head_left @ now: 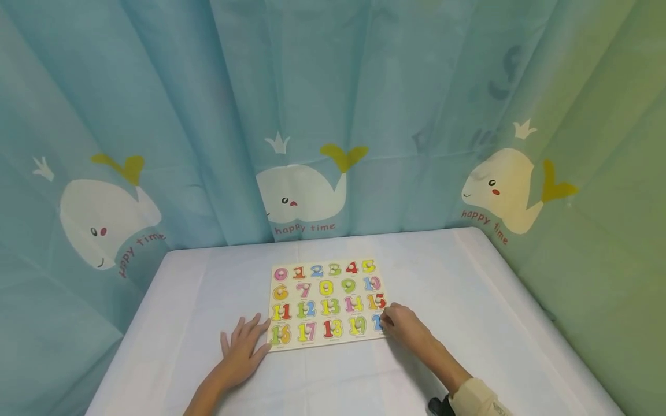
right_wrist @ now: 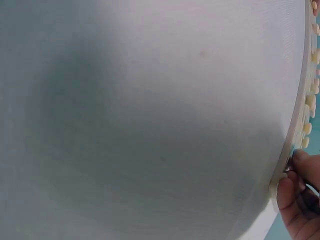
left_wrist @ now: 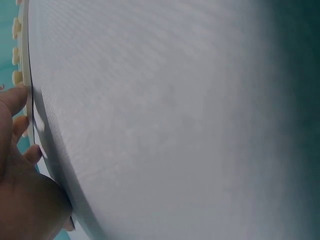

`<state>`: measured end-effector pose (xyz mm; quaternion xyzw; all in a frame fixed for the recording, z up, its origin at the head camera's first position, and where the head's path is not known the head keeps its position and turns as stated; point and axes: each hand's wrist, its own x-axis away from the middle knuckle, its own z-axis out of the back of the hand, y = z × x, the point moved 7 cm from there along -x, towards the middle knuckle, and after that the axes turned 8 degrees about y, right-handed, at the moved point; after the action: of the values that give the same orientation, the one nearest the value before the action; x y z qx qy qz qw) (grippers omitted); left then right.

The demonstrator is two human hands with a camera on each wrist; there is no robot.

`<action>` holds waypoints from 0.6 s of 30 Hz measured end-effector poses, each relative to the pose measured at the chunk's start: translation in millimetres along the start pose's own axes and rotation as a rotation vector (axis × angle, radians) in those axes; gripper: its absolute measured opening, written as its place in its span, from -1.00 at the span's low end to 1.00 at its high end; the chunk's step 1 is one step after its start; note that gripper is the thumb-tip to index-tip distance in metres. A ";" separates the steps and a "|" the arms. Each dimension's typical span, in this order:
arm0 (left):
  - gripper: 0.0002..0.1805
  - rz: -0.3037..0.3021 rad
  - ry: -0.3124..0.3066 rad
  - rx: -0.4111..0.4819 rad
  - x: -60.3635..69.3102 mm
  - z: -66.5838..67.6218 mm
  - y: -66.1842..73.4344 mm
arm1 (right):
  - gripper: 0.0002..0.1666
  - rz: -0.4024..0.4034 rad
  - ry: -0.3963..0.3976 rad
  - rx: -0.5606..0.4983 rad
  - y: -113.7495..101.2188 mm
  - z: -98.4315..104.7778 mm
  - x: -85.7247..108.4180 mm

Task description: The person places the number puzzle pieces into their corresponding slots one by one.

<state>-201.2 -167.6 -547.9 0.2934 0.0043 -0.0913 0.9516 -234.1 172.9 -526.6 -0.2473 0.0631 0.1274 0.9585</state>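
Observation:
A wooden number puzzle board lies flat on the table, its colourful number pieces set in rows, with small knobs. My left hand rests at the board's left edge, fingers spread and fingertips touching its lower left side. In the left wrist view, the thumb of that hand meets the board's rim. At the lower right corner, my right hand pinches at a blue number piece, which its fingers partly cover. The right wrist view shows this hand with thumb and finger together at the board's edge.
A white-covered table carries the board and extends around it on all sides. Behind and beside it hangs a blue-green curtain printed with whales. A black object shows beside the right sleeve.

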 end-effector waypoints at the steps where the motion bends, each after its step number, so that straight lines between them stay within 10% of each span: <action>1: -0.45 -0.001 0.003 -0.001 0.2 0.3 -0.3 | -0.93 -0.006 0.001 -0.004 -0.3 0.4 0.0; 18: -0.43 0.000 0.008 -0.003 -4.2 6.5 -1.7 | -0.84 -0.002 0.078 -0.001 2.8 6.7 -3.0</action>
<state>-205.9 -171.9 -543.2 0.2922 0.0082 -0.0903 0.9521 -237.4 177.9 -521.4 -0.2524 0.1003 0.1167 0.9553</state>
